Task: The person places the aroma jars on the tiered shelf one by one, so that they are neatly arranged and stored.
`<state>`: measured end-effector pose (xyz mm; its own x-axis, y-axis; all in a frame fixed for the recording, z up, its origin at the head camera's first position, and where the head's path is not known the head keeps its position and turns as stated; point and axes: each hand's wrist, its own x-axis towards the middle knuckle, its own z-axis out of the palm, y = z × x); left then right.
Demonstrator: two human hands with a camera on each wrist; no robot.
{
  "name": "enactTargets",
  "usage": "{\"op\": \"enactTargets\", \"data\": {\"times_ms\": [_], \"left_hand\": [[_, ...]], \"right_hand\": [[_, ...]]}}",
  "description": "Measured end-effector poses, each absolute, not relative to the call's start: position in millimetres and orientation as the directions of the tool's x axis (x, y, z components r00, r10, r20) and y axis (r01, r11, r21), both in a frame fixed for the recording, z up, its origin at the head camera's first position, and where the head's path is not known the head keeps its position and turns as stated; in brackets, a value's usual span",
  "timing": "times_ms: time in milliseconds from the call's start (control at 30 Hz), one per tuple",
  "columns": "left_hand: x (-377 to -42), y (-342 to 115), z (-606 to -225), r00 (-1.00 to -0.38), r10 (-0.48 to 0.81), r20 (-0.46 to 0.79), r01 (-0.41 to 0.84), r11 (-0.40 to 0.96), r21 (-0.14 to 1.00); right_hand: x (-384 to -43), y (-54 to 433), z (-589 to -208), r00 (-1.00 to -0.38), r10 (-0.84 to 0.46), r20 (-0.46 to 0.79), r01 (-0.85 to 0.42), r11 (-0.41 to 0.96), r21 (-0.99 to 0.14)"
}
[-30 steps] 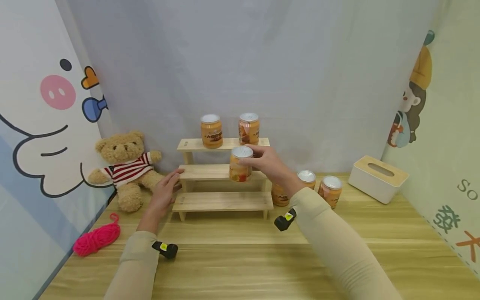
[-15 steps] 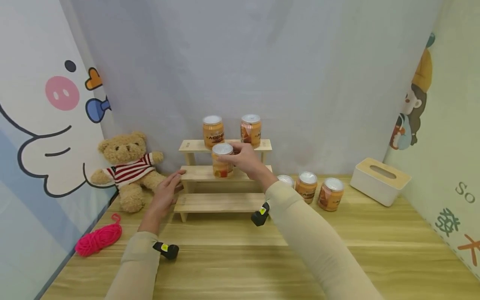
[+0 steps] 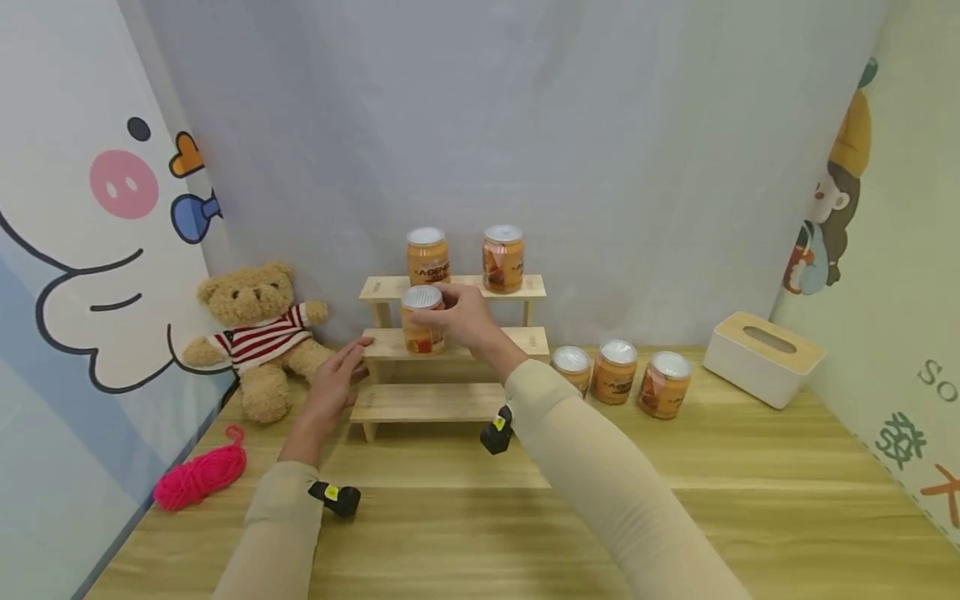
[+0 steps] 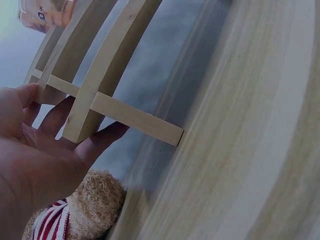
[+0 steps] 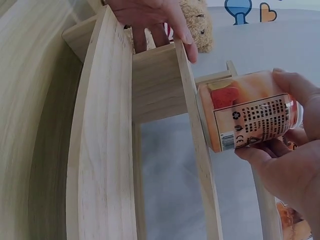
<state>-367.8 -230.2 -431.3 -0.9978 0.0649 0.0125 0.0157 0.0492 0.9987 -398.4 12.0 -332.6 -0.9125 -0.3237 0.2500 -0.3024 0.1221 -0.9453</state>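
Observation:
My right hand [image 3: 463,317] grips an orange can [image 3: 422,321] with a silvery lid, thumb and fingers on opposite sides. In the right wrist view the can [image 5: 245,111] has its base right at the middle tier's edge. The stepped wooden stand [image 3: 442,402] has three tiers. My left hand [image 3: 330,392] holds its left end; the left wrist view shows the thumb by one tier and fingers reaching behind the stand's end [image 4: 82,117]. On the top tier stand two similar cans, the left can [image 3: 427,254] partly hidden by the held one, the right can [image 3: 503,260] in full view.
Three more cans [image 3: 615,372] stand on the table [image 3: 570,508] right of the stand, one partly behind my right sleeve. A tissue box [image 3: 765,358] sits at the far right. On the left are a teddy bear [image 3: 258,337] and pink yarn [image 3: 201,477]. A grey curtain hangs behind.
My right hand has carried the can leftward along the middle tier, from its right part to its left end. My left hand has stayed at the stand's left end.

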Motion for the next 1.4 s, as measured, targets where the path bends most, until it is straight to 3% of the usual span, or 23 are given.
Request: {"op": "enactTargets", "data": {"times_ms": [800,1067,1400], "left_hand": [[-368.2,-228.8,-430.6,-0.999,0.036,0.023,0.025,0.061,0.998],[-369.9,-229.3,-430.1,-0.999,0.045,0.032,0.034,0.054,0.998],[-368.9,-229.1,-430.4,-0.999,0.046,0.022,0.025,0.060,0.998]], "right_hand": [[-396.3,19.8,-332.3,-0.925,-0.311,0.218,-0.267,0.125,-0.955],[-386.7,48.7,-335.0,-0.941,-0.275,0.197,-0.245,0.153,-0.957],[-363.0,116.1,-340.0,-0.926,-0.273,0.262,-0.325,0.219,-0.920]]}}
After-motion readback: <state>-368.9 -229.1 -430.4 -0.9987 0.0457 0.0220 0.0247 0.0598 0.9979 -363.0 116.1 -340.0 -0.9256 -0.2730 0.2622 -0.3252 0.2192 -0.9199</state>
